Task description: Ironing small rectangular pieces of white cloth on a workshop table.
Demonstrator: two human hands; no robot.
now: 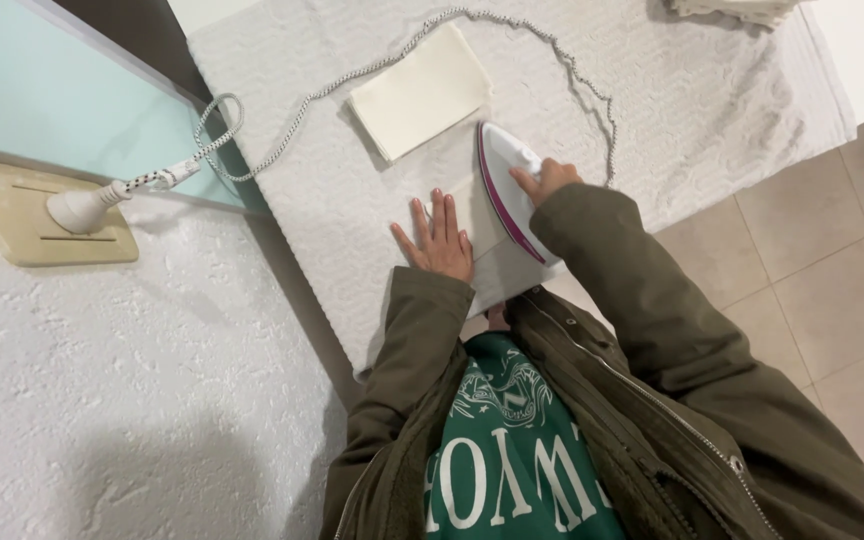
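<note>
My right hand [544, 182] grips the handle of a white iron with a magenta stripe [505, 190], which rests on a pale cloth [487, 262] spread on the white towel-covered ironing surface [712, 120]. Flat on that cloth, just left of the iron, lies my left hand [438, 240] with its fingers spread. Beyond the iron sits a folded cream cloth [420, 92]. The iron's braided cord [572, 60] loops across the surface to a white plug [87, 205] in a beige wall socket [27, 215].
A rough white plastered wall [152, 380] fills the left side, with a pale turquoise panel [62, 90] above the socket. More folded cloths [732, 8] lie at the far edge of the surface. Beige floor tiles [832, 270] show on the right.
</note>
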